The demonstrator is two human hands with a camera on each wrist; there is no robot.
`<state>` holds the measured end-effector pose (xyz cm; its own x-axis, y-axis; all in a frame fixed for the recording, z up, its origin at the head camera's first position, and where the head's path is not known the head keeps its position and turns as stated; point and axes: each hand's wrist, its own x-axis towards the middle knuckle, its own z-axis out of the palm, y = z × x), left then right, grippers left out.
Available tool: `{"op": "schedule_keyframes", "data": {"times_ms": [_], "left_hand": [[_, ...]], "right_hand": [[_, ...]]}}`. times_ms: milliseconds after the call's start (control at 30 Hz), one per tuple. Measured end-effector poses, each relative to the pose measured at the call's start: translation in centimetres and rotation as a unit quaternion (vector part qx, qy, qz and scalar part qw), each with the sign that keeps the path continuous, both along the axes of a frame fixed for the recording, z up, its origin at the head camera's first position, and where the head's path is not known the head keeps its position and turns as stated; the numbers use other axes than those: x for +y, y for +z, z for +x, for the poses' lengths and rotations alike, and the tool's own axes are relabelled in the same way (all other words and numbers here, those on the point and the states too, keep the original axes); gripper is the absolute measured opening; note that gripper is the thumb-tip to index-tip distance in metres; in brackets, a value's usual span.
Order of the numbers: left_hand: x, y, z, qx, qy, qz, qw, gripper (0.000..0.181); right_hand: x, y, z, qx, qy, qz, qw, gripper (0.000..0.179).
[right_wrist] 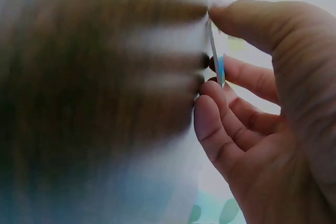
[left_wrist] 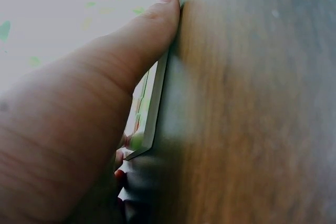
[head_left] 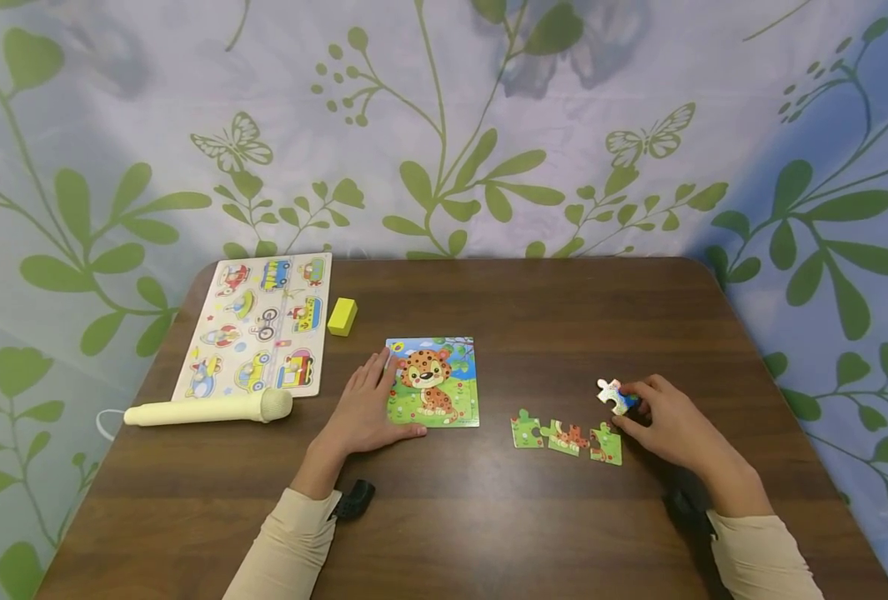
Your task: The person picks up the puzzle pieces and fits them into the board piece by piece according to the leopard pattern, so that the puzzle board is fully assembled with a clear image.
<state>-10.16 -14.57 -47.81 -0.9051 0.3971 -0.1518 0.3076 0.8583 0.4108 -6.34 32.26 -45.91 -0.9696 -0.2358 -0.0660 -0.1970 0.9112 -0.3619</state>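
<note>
A square leopard puzzle (head_left: 428, 383) lies in its tray at the middle of the table. My left hand (head_left: 368, 408) rests at its left side, fingers along the left edge and thumb stretched along the near edge. The left wrist view shows the thumb (left_wrist: 142, 40) straight on the tray's rim. Over to the right, my right hand (head_left: 672, 425) pinches a jigsaw piece (head_left: 614, 397) between thumb and fingers. That piece shows nearly edge-on in the right wrist view, with the thumb (right_wrist: 247, 17) at one side. Left of this hand, three green jigsaw pieces (head_left: 564, 437) lie in a row.
A pale board with vehicle pictures (head_left: 222, 362) lies at the far left. Along its near edge is a cream microphone (head_left: 203, 410) with a white cord loop. A yellow block (head_left: 342, 317) stands between that board and the puzzle. Patterned cloth (head_left: 444, 125) hangs behind the table.
</note>
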Motion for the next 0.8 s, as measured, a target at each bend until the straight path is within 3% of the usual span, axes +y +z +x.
{"op": "schedule_keyframes", "data": {"times_ms": [167, 500, 667, 800], "left_hand": [[0.0, 0.1, 0.0, -0.005, 0.001, -0.006, 1.0000, 0.123], [0.2, 0.2, -0.1, -0.003, 0.002, 0.002, 1.0000, 0.122], [0.2, 0.2, 0.1, -0.010, 0.003, 0.001, 1.0000, 0.123], [0.0, 0.1, 0.1, -0.004, 0.001, -0.003, 1.0000, 0.122]], "right_hand": [[0.0, -0.4, -0.1, 0.001, -0.019, 0.000, 0.9998, 0.052], [-0.9, -0.1, -0.5, 0.019, -0.010, 0.004, 0.9998, 0.039], [-3.6, 0.8, -1.5, 0.039, 0.029, 0.005, 0.9988, 0.040], [-8.4, 1.8, -2.5, 0.038, 0.088, -0.001, 0.9955, 0.040]]}}
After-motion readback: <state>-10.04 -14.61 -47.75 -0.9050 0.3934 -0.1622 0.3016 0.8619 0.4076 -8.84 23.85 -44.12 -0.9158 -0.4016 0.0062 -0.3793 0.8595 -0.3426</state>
